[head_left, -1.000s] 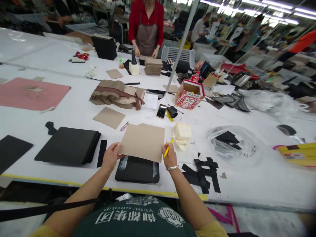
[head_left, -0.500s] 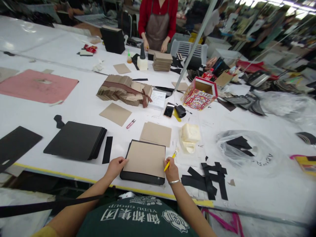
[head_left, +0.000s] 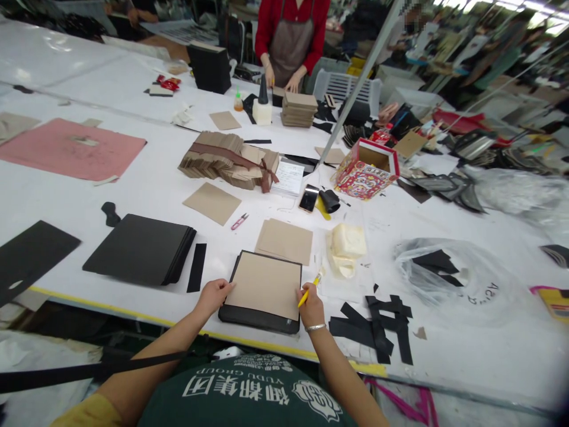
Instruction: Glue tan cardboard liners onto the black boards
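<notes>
A tan cardboard sheet point(head_left: 267, 286) lies on a black panel point(head_left: 260, 320) near the table's front edge, with a black border showing around it. My left hand point(head_left: 214, 296) pinches the sheet's left edge between thumb and fingers. At the right edge, my right hand point(head_left: 312, 307) grips a yellow-handled brush point(head_left: 306, 295), its bristles pointing up and away, while the fingertips touch the sheet's side. Just behind are more tan cardboard sheets point(head_left: 287, 240). A pale yellow block-shaped container point(head_left: 348, 242) stands right of them. Left of my left hand is a black strip point(head_left: 197, 268).
A stack of black panels point(head_left: 140, 246) sits at left, black strips point(head_left: 382, 326) at right. Thread snips point(head_left: 239, 222), a phone point(head_left: 308, 198), a tied cardboard bundle point(head_left: 226, 160) and a red patterned box point(head_left: 367, 172) lie farther back. A slanted pole point(head_left: 355, 89) rises near a co-worker's hands point(head_left: 293, 82).
The whole view has shifted slightly to the right. My hands keep almost the same hold on the sheet and the brush. Across the table, the co-worker's hand has moved onto the cardboard there.
</notes>
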Demonstrator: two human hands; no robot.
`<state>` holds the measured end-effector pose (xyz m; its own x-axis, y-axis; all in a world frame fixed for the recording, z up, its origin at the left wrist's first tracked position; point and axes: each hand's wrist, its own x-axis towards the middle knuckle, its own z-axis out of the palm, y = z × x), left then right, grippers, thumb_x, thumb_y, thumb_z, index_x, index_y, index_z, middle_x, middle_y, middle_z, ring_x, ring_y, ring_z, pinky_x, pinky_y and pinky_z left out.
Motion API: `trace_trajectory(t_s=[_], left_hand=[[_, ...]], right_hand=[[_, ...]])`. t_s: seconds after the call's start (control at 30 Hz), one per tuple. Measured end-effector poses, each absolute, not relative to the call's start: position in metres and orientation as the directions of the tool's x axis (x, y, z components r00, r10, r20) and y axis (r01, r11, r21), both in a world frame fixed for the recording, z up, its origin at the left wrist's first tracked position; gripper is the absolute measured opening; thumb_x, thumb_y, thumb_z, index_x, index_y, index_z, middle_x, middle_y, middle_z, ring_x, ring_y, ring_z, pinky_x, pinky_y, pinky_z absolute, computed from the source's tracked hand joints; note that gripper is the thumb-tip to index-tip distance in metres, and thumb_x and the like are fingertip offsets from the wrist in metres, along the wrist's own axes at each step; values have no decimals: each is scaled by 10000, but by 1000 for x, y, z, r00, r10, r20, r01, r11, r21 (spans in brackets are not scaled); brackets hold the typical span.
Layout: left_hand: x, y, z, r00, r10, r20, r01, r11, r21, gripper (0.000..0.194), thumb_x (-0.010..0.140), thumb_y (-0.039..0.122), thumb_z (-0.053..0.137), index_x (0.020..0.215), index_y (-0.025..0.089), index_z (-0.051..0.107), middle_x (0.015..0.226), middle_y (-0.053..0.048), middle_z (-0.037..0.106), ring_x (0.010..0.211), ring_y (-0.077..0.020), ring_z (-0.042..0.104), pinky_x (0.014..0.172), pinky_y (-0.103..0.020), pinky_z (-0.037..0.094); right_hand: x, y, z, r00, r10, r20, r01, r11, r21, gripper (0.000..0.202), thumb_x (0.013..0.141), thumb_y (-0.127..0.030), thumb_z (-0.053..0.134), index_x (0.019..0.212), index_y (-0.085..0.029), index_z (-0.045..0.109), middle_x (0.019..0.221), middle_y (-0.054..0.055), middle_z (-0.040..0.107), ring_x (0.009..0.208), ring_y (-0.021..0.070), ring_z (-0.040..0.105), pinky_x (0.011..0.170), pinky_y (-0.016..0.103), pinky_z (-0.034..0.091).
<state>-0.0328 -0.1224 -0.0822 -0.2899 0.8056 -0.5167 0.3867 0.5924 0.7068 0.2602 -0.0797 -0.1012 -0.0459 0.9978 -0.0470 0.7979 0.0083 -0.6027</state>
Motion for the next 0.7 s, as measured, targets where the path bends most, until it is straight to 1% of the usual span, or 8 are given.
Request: trace_trajectory(t_s=[0.17, 0.33, 0.53, 0.7], left_hand=[[-33, -118, -75, -237, 791, -564, 380, 610, 695, 394, 659, 550, 508, 512, 189, 457, 378, 50, 413, 361, -107, 407, 386, -216, 301], [-37, -116, -79, -222, 775, -592, 436, 621, 651, 407, 637, 575, 511, 510, 191, 470, 371, 48, 418, 356, -116, 414, 400, -226, 315], [-37, -116, -80, -211, 759, -615, 450, 634, 629, 442, 613, 620, 507, 506, 193, 466, 371, 41, 427, 359, -121, 416, 400, -228, 307], [-38, -114, -82, -216, 768, -603, 496, 618, 610, 423, 630, 600, 504, 521, 193, 470, 372, 44, 427, 357, -124, 431, 402, -230, 313]], right_hand=[[258, -80, -96, -29, 995, -92, 808, -31, -588, 192, 812, -331, 414, 925, -181, 448, 649, 6, 561, 553, 160, 554, 532, 232, 354], [254, -81, -89, 8, 988, -157, 818, -96, -567, 151, 805, -280, 439, 929, -195, 445, 588, -26, 532, 534, 148, 544, 518, 213, 330], [255, -80, -91, 10, 989, -150, 834, -91, -544, 143, 799, -258, 454, 929, -200, 444, 577, -38, 518, 528, 139, 534, 515, 207, 315], [254, -78, -94, -7, 987, -162, 846, -80, -526, 147, 807, -247, 450, 943, -191, 445, 600, -25, 537, 532, 138, 536, 509, 209, 307]])
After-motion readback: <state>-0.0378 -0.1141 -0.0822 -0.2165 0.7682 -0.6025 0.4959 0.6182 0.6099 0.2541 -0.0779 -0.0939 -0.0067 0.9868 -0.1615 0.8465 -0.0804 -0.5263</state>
